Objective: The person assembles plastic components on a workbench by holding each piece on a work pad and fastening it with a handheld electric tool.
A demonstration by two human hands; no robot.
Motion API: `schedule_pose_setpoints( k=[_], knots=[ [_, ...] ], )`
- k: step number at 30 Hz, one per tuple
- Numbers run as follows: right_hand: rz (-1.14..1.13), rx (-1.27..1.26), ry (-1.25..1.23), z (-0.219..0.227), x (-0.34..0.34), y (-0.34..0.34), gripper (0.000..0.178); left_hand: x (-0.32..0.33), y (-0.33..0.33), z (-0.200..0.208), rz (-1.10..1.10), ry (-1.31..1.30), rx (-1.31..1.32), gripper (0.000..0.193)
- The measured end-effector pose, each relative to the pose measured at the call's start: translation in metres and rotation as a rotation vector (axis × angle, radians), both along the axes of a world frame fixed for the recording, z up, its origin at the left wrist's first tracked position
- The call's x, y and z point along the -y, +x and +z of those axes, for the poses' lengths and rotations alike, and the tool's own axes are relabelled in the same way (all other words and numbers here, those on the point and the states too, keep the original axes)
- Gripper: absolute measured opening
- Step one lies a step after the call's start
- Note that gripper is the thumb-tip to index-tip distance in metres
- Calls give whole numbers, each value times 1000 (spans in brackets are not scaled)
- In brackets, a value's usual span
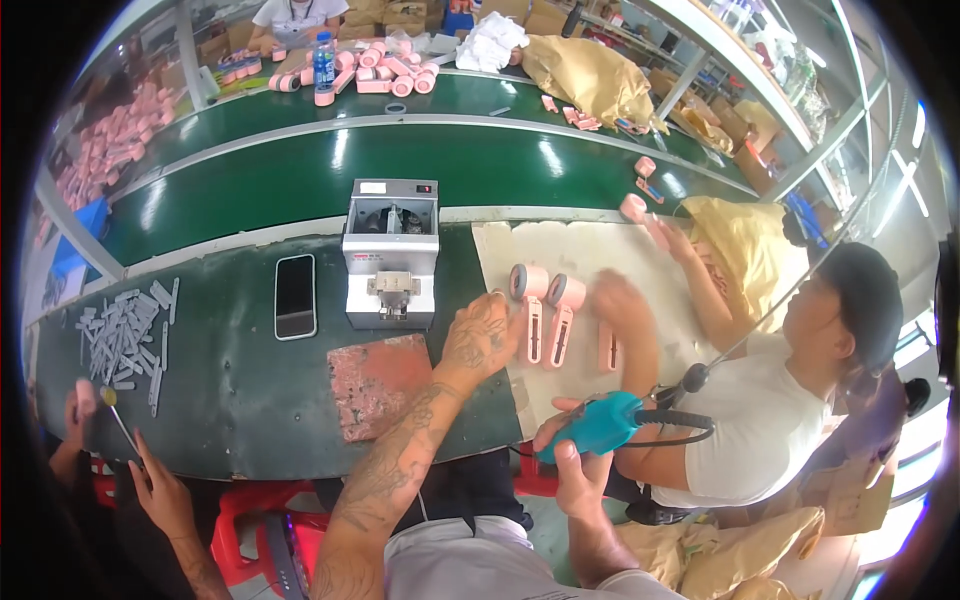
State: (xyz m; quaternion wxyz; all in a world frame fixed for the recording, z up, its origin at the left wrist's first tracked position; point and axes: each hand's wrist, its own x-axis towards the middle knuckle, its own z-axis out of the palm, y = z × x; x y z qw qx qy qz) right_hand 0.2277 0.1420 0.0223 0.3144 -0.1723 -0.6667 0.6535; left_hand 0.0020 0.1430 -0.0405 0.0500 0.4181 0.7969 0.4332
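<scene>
My left hand [480,338], at the end of a tattooed forearm, has curled fingers beside a pink handheld piece [533,330] with a round head and slotted handle. Whether anything small is between its fingertips is hidden. A matching pink piece [562,335] lies just to the right. Both rest on a beige sheet [500,250]. In my right hand [582,485] is a teal electric screwdriver [603,425] with a black cord, held at the sheet's near edge. Ahead stands a grey-white screw feeder [392,255].
A co-worker on the right has one hand [622,305] near the pink pieces and another [680,245] on a pink piece. Another person's hands are at left. A phone [295,297], red-brown pad [378,385] and grey strips [125,335] lie about. Green conveyor [250,185] beyond.
</scene>
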Motion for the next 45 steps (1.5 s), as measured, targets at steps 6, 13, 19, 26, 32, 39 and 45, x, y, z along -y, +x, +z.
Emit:
schedule_pose_setpoints(
  k=[6, 13, 19, 26, 32, 39, 45],
  knots=[
    [17, 30, -45, 2, 4, -8, 57, -33, 16, -14, 117, -53, -52, 43],
    [36, 19, -26, 0, -11, -18, 51, 55, 10, 31, -10, 137, -356, 26],
    [98, -165, -182, 11, -12, -66, 55, 150, -13, 43, -85, -105, -58, 22],
    [190, -364, -27, 22, 11, -204, 52, 175, -21, 0, -73, 52, -316, 26],
    [208, -310, 144, 6, 25, -266, 40, 184, -16, -3, -91, 27, -324, 43],
    [235, -169, 156, -10, 21, -263, 42, 177, -15, -3, -38, -21, -305, 41],
    [216, -219, 15, 6, 15, -215, 41, 173, -21, 5, 29, 7, -302, 38]
  ],
)
